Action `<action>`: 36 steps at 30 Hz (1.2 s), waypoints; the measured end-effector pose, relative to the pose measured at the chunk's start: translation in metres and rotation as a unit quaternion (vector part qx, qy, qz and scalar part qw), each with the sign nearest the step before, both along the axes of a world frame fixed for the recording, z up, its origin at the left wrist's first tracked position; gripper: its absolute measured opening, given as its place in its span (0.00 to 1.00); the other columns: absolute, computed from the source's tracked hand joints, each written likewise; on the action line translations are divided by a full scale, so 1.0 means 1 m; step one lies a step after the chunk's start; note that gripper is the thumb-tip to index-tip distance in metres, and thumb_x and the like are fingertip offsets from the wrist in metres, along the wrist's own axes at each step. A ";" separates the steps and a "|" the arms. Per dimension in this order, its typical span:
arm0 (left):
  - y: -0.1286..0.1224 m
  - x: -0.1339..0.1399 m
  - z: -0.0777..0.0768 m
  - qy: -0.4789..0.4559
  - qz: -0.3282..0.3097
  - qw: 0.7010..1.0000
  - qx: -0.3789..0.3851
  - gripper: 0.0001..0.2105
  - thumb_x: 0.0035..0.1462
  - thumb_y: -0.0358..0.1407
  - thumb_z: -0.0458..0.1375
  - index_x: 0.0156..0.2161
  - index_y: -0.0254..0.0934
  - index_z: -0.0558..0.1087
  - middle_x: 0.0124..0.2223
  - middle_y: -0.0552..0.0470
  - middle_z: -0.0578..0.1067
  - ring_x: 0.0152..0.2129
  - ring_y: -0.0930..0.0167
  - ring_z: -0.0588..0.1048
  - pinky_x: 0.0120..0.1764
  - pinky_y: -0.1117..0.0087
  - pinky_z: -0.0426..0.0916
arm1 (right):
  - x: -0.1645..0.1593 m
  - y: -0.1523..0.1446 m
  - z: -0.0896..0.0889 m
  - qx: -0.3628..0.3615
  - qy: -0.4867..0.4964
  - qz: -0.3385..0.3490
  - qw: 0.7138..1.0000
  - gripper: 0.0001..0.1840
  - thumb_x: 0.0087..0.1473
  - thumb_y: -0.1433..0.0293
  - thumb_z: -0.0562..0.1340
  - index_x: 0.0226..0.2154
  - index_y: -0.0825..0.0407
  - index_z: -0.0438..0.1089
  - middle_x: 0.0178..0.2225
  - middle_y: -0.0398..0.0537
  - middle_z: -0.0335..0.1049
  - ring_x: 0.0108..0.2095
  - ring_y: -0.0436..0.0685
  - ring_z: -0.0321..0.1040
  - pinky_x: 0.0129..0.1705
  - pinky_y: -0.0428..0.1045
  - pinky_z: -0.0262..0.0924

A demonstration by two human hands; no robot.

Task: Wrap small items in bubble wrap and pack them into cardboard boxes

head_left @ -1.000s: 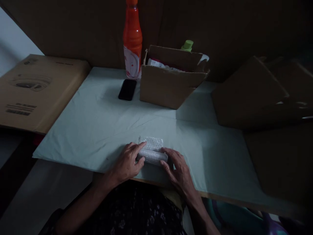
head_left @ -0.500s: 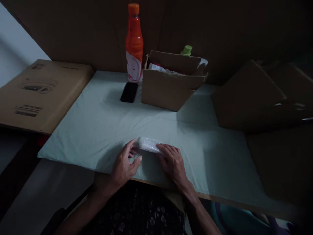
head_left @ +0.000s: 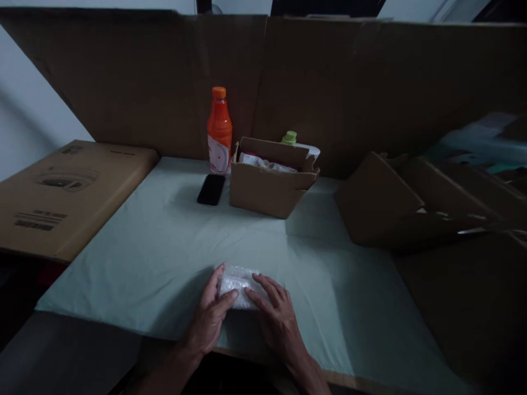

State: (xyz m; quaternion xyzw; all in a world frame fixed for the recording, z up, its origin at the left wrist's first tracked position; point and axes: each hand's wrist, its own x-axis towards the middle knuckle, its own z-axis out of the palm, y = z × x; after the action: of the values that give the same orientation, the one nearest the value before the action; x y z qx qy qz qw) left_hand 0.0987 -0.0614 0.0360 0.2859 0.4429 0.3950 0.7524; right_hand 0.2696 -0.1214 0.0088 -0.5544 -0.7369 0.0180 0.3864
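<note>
A small bubble-wrapped packet (head_left: 239, 278) is held over the front part of the cloth-covered table; what the wrap contains cannot be made out. My left hand (head_left: 213, 311) grips its left end, thumb on the near face and fingers behind. On the right side, my right hand (head_left: 275, 310) lies against the packet, its thumb and fingers on the wrap and the fingers slightly spread. Beyond the hands, a black phone (head_left: 211, 190) lies flat on the pale green cloth (head_left: 173, 241).
An orange bottle (head_left: 219, 131) stands behind the phone. Beside it is an open cardboard box (head_left: 267, 189) with packets inside and a green-capped bottle (head_left: 290, 137) behind. A flat printed carton (head_left: 74, 192) lies at left. Open cartons (head_left: 379, 197) crowd the right; tall cardboard (head_left: 135, 82) forms the back.
My left hand has closed on the packet's left end, where it was apart before. The packet now shows its broad face. The head view has tilted up.
</note>
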 end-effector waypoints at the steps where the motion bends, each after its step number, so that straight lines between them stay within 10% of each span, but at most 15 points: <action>1: 0.001 0.001 0.000 0.003 0.015 1.000 -0.005 0.46 0.45 0.46 0.70 0.67 0.37 0.57 0.63 0.38 0.68 0.60 0.55 0.68 0.59 0.57 0.64 | 0.002 -0.002 0.000 -0.031 0.034 0.009 0.999 0.28 0.61 0.73 0.58 0.62 0.40 0.63 0.63 0.53 0.64 0.61 0.63 0.63 0.54 0.60 0.67; 5: 0.003 0.002 0.000 -0.005 0.024 0.999 0.021 0.45 0.47 0.46 0.68 0.67 0.38 0.55 0.61 0.40 0.70 0.59 0.57 0.69 0.59 0.59 0.64 | 0.016 -0.006 0.007 -0.172 0.299 0.028 0.938 0.36 0.63 0.53 0.58 0.69 0.42 0.50 0.68 0.62 0.55 0.63 0.68 0.62 0.52 0.63 0.69; 9: 0.003 0.008 0.000 -0.012 -0.039 0.996 0.082 0.39 0.52 0.44 0.66 0.67 0.42 0.58 0.57 0.44 0.74 0.53 0.61 0.73 0.56 0.64 0.67 | 0.025 0.006 0.019 -0.241 0.440 0.030 0.865 0.38 0.56 0.46 0.63 0.63 0.46 0.62 0.52 0.62 0.74 0.48 0.66 0.76 0.43 0.58 0.72; 14: 0.019 0.017 0.010 0.077 -0.123 0.972 0.187 0.32 0.57 0.42 0.61 0.65 0.40 0.61 0.54 0.44 0.75 0.46 0.63 0.76 0.49 0.65 0.71 | 0.031 0.017 0.034 -0.249 0.368 -0.050 0.894 0.21 0.56 0.51 0.64 0.39 0.51 0.76 0.28 0.46 0.75 0.27 0.56 0.72 0.29 0.47 0.68; 17: 0.056 0.023 0.036 0.223 -0.104 0.876 0.415 0.26 0.59 0.37 0.59 0.63 0.40 0.63 0.55 0.43 0.74 0.50 0.62 0.74 0.55 0.59 0.69 | 0.046 0.014 0.040 -0.220 0.312 -0.094 0.920 0.19 0.57 0.52 0.63 0.37 0.50 0.77 0.29 0.46 0.77 0.28 0.56 0.73 0.29 0.47 0.69; 20: 0.113 0.041 0.076 0.337 -0.020 0.685 0.646 0.24 0.61 0.33 0.57 0.62 0.39 0.64 0.60 0.41 0.71 0.61 0.59 0.66 0.62 0.52 0.61 | 0.062 0.009 0.042 -0.238 0.261 -0.093 0.931 0.18 0.57 0.53 0.62 0.38 0.49 0.77 0.29 0.46 0.78 0.27 0.57 0.75 0.28 0.46 0.69; 24: 0.188 0.083 0.114 0.458 -0.011 0.529 0.714 0.27 0.58 0.29 0.57 0.62 0.31 0.64 0.62 0.37 0.70 0.66 0.54 0.59 0.67 0.45 0.49 | 0.072 0.003 0.036 -0.253 0.203 -0.083 0.942 0.18 0.59 0.53 0.60 0.39 0.48 0.76 0.29 0.44 0.78 0.25 0.56 0.74 0.26 0.46 0.68; 30: 0.219 0.099 0.113 0.529 -0.087 0.485 0.691 0.14 0.56 0.23 0.51 0.40 0.38 0.77 0.38 0.48 0.80 0.42 0.61 0.76 0.64 0.37 0.48 | 0.092 -0.011 0.031 -0.218 0.156 -0.096 0.959 0.15 0.59 0.56 0.62 0.45 0.42 0.78 0.41 0.47 0.81 0.37 0.59 0.79 0.36 0.48 0.74; 36: 0.149 0.042 0.111 0.480 -0.083 0.480 0.729 0.15 0.58 0.21 0.50 0.39 0.39 0.75 0.35 0.53 0.79 0.38 0.66 0.77 0.65 0.40 0.49 | 0.130 -0.030 0.088 -0.232 0.235 -0.122 0.936 0.19 0.54 0.51 0.65 0.41 0.46 0.79 0.41 0.55 0.81 0.39 0.65 0.80 0.35 0.51 0.76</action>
State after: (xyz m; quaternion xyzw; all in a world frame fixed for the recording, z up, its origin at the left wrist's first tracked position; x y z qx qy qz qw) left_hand 0.1406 0.0881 0.1471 0.9125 0.2624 0.3127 -0.0269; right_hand 0.3999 -0.1511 0.0969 -0.6940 -0.5276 0.2709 0.4082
